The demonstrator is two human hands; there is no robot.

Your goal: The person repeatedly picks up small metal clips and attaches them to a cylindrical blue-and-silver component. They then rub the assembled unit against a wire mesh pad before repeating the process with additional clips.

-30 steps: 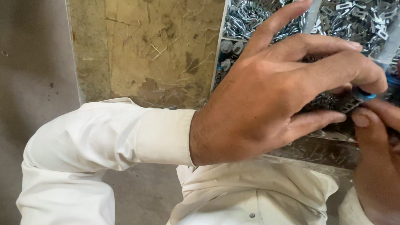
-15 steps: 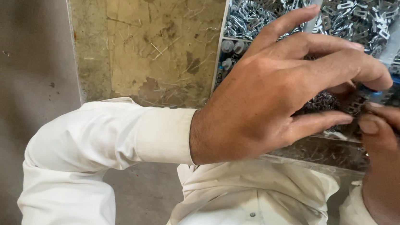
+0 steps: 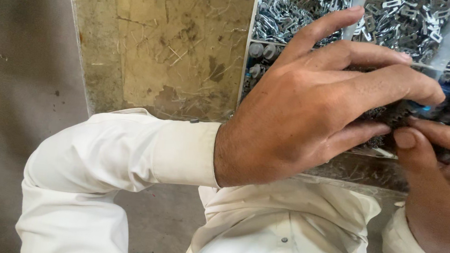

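Pinching from both sides, the left hand and right hand close their fingertips on a small blue part, held above a tray of dark, gritty pieces; what it is cannot be told. Behind: a bin of shiny stamped metal clips, heaped and tangled. Left: a worn, scratched yellowish desk; white cotton sleeve.

Small dark part with a blue piece, pinched between two hands

The dark part with its blue piece sits just below the tray of shiny metal clips, gripped by left hand fingertips and right hand thumb; mostly hidden.
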